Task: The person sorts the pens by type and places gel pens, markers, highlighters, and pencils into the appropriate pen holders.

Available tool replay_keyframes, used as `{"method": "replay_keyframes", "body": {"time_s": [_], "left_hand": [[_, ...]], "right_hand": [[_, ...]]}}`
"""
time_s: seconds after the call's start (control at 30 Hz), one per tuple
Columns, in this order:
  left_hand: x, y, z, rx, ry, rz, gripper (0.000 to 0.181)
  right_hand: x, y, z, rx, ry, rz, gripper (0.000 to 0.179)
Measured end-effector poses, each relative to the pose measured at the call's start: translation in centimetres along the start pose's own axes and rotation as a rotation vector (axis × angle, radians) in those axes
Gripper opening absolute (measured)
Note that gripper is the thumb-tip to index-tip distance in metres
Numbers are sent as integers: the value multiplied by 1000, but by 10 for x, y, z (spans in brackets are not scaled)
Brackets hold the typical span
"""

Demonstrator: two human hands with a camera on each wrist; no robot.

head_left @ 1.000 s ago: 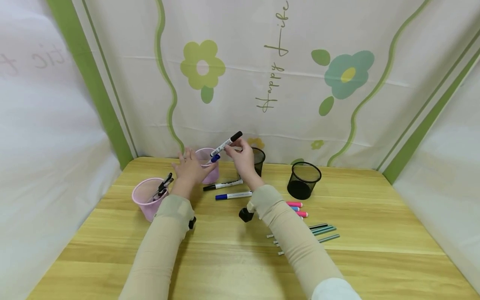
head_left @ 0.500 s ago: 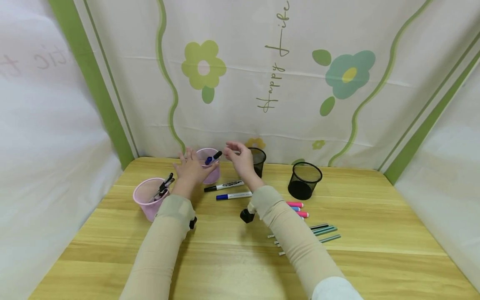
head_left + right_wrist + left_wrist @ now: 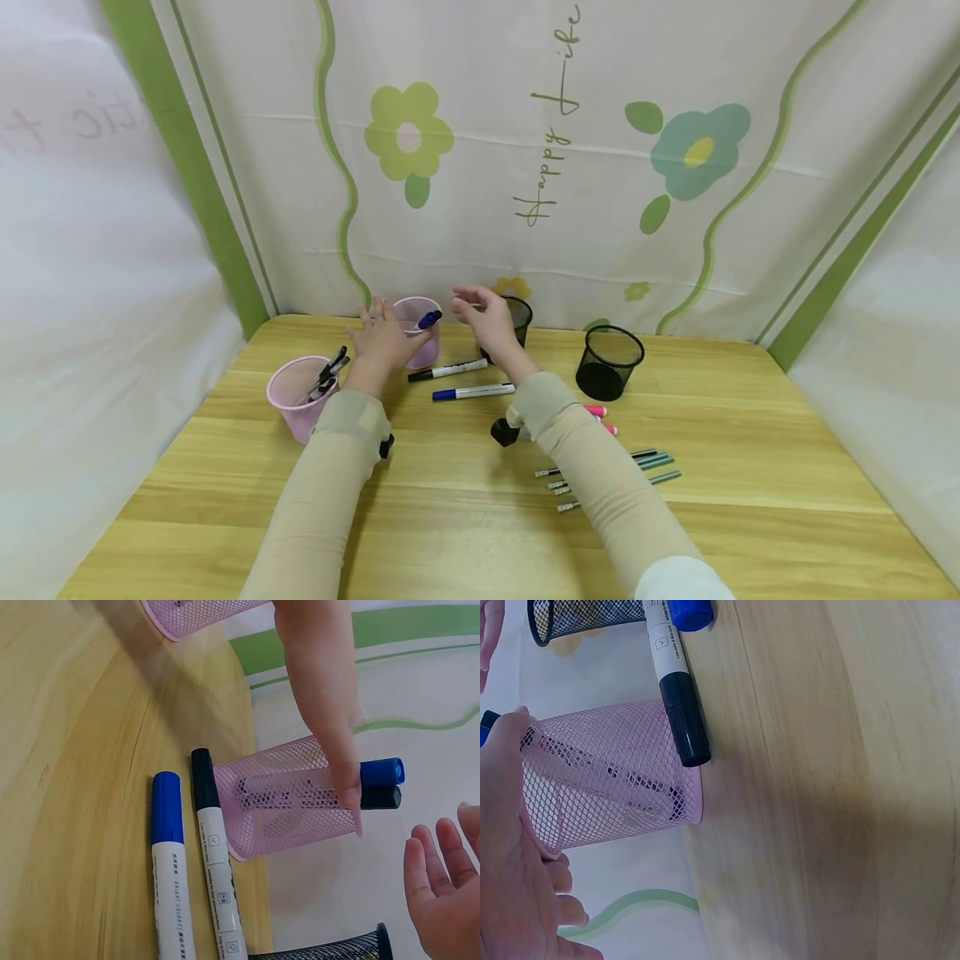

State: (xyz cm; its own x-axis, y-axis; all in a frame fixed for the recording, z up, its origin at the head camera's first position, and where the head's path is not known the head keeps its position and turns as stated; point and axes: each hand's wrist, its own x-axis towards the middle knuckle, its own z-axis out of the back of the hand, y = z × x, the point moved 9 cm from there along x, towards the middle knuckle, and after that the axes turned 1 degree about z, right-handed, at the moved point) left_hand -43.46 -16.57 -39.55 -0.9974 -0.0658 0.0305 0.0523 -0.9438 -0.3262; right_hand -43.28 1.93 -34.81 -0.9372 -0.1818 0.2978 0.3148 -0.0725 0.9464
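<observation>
My left hand (image 3: pixel 378 343) holds the far pink mesh pen cup (image 3: pixel 426 358), its thumb over the rim and its other fingers at the side. Inside lean two markers, one with a blue cap (image 3: pixel 384 771), the other with a black cap (image 3: pixel 381 798); both caps stick out past the rim beside the thumb. Just right of the cup, my right hand (image 3: pixel 491 327) hovers with nothing in its loosely bent fingers. On the table in front lie a black-capped marker (image 3: pixel 447 370) and a blue-capped marker (image 3: pixel 474 392), roughly side by side.
A second pink mesh cup (image 3: pixel 295 423) with several black pens stands at the left. One black mesh cup (image 3: pixel 522 333) is partly behind my right hand; another black mesh cup (image 3: pixel 602 383) stands farther right. Pink-capped markers (image 3: pixel 597 411) and several pencils (image 3: pixel 663 477) lie around my right forearm.
The right hand has let go of the black-capped marker, which dropped into the far pink cup beside the blue-capped one. That hand then drew slightly right; the left hand stayed on the cup.
</observation>
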Motion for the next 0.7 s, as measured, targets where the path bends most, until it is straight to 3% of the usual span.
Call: {"method": "replay_keyframes", "body": {"time_s": [0.7], "left_hand": [[-1,-1,1,-10,11,11,124]], "right_hand": [[-19,14,0,-22,175,18,33]]}}
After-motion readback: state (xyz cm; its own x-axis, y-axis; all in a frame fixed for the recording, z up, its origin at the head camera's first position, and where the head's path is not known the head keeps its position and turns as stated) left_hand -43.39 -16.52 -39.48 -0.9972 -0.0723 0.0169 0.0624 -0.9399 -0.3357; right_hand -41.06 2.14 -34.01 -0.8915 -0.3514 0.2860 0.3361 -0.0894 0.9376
